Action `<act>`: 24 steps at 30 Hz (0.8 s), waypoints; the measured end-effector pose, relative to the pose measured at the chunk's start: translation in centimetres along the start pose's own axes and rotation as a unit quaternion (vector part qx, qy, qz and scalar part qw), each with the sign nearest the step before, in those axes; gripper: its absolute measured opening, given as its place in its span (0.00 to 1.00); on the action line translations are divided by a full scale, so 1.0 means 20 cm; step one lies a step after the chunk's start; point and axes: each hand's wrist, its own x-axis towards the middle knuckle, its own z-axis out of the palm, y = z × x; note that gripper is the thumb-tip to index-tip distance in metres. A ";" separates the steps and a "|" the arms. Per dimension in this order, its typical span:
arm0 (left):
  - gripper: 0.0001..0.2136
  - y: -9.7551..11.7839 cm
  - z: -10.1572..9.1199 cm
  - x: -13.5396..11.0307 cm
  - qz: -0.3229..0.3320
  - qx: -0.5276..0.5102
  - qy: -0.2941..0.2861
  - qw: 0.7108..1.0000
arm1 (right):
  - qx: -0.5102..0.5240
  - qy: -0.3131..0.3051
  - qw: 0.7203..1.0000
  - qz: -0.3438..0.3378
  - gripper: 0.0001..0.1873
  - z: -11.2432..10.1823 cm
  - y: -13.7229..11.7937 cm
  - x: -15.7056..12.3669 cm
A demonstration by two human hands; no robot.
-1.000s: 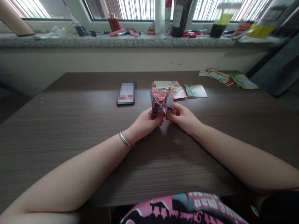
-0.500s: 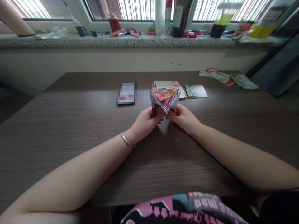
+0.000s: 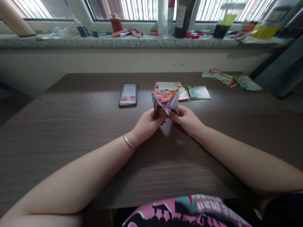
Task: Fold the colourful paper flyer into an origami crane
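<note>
A small folded piece of printed red and white paper point(image 3: 165, 104) is held just above the dark wooden table point(image 3: 71, 126), its two points sticking up. My left hand point(image 3: 146, 124) pinches its left lower side; a silver bangle sits on that wrist. My right hand point(image 3: 186, 118) pinches its right lower side. Both hands have their fingers closed on the paper.
A phone point(image 3: 128, 94) lies flat left of the paper. Printed leaflets point(image 3: 169, 88) and a green one point(image 3: 198, 92) lie just behind the hands, more leaflets point(image 3: 224, 77) at the far right. The stone windowsill point(image 3: 118, 41) carries bottles and small items.
The right flap of the folded paper swung out to the right, then came back in, leaving the two points spread in a shallow V. Both hands stayed in place.
</note>
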 end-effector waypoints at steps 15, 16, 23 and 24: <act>0.07 0.01 0.00 0.00 0.047 0.059 -0.018 0.997 | -0.024 -0.013 1.000 0.000 0.14 0.00 0.01 0.00; 0.07 0.01 0.00 0.00 0.045 0.060 -0.020 0.997 | -0.018 -0.013 1.000 0.001 0.15 0.00 0.01 0.00; 0.09 0.01 0.00 0.00 0.032 0.055 -0.018 0.998 | -0.003 -0.005 1.000 -0.009 0.18 0.00 0.01 0.00; 0.09 0.02 0.00 0.00 0.027 0.056 -0.016 0.998 | -0.005 -0.004 1.000 -0.010 0.18 0.01 0.00 0.00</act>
